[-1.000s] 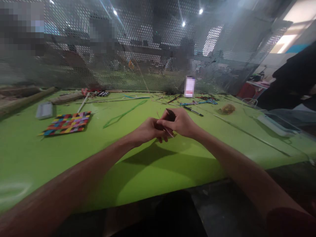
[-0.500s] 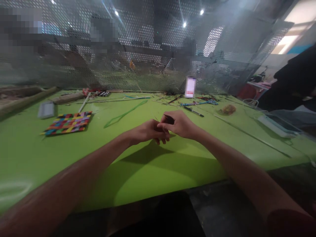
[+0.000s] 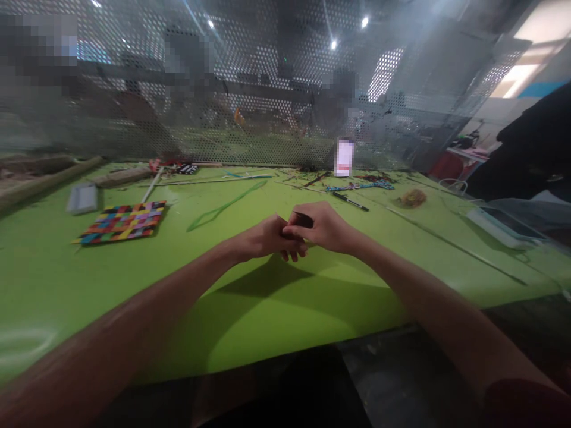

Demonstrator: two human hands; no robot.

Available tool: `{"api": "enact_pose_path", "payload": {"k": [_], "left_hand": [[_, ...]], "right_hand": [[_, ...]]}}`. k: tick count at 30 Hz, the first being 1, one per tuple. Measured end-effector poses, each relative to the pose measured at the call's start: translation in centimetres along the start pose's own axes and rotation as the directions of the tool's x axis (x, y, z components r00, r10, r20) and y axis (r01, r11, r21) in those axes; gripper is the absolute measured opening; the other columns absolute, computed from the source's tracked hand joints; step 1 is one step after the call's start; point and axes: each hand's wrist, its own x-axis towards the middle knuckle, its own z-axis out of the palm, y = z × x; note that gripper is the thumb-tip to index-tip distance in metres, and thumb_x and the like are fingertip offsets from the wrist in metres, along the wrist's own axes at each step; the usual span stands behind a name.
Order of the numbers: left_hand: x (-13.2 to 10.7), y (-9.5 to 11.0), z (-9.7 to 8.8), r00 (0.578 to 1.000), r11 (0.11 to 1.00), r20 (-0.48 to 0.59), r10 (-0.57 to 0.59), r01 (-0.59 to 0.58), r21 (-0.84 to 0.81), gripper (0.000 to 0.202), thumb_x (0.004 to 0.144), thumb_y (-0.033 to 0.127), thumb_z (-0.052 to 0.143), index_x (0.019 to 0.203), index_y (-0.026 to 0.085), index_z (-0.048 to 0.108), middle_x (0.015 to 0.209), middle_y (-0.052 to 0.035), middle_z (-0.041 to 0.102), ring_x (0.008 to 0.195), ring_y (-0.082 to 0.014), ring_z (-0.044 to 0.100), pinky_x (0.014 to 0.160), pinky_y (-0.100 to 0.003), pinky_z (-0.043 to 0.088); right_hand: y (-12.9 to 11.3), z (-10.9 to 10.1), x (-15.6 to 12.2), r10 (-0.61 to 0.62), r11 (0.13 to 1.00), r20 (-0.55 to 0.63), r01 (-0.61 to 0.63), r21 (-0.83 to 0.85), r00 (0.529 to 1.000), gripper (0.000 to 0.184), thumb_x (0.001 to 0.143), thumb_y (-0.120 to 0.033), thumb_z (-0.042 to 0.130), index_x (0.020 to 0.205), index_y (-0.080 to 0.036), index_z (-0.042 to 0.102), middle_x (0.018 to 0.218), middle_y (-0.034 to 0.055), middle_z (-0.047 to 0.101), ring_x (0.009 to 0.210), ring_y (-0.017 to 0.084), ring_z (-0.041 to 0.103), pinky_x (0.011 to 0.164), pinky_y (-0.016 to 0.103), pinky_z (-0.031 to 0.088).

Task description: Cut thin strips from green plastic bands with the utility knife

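My left hand (image 3: 263, 238) and my right hand (image 3: 325, 227) meet over the middle of the green table (image 3: 276, 297), fingers curled and touching each other. A small dark strip (image 3: 304, 219) sticks out between the thumb and fingers of my right hand. My left hand's fingers are pinched at the same spot; what they hold is hidden. Both hands hover just above the tabletop.
A multicoloured woven mat (image 3: 122, 221) lies at the left, a grey box (image 3: 82, 198) behind it. A green loop strip (image 3: 225, 205), a black pen (image 3: 350, 201), a brown tuft (image 3: 413, 197) and loose strips lie farther back. A perforated metal screen (image 3: 267, 89) closes the far side. A person in black (image 3: 530, 148) stands at right.
The thin stick that poked out below my hands a second ago is no longer visible. The dark strip is drawn further into my right hand. Both hands have closed tighter together.
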Motion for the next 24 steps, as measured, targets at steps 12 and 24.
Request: {"api": "enact_pose_path", "payload": {"k": [12, 24], "left_hand": [[0.09, -0.45, -0.29, 0.999, 0.996, 0.035, 0.031, -0.034, 0.085, 0.013, 0.082, 0.025, 0.073, 0.08, 0.012, 0.076, 0.079, -0.0098, 0.078, 0.069, -0.0167, 0.073, 0.062, -0.026, 0.057], [-0.11, -0.06, -0.2, 1.0, 1.0, -0.007, -0.006, 0.007, 0.018, 0.021, 0.08, 0.032, 0.078, 0.08, 0.012, 0.076, 0.078, -0.0091, 0.077, 0.067, -0.0158, 0.071, 0.063, -0.027, 0.058]], "right_hand": [[0.22, 0.19, -0.1, -0.04, 0.998, 0.026, 0.041, -0.045, 0.999, 0.02, 0.09, -0.027, 0.068, 0.079, -0.012, 0.064, 0.069, 0.0013, 0.064, 0.062, 0.008, 0.052, 0.064, 0.021, 0.034], [0.27, 0.19, -0.06, 0.001, 0.999, 0.01, -0.001, 0.053, 1.0, 0.02, 0.089, -0.031, 0.067, 0.081, -0.013, 0.064, 0.069, 0.0015, 0.065, 0.06, 0.009, 0.053, 0.06, 0.021, 0.036]]}}
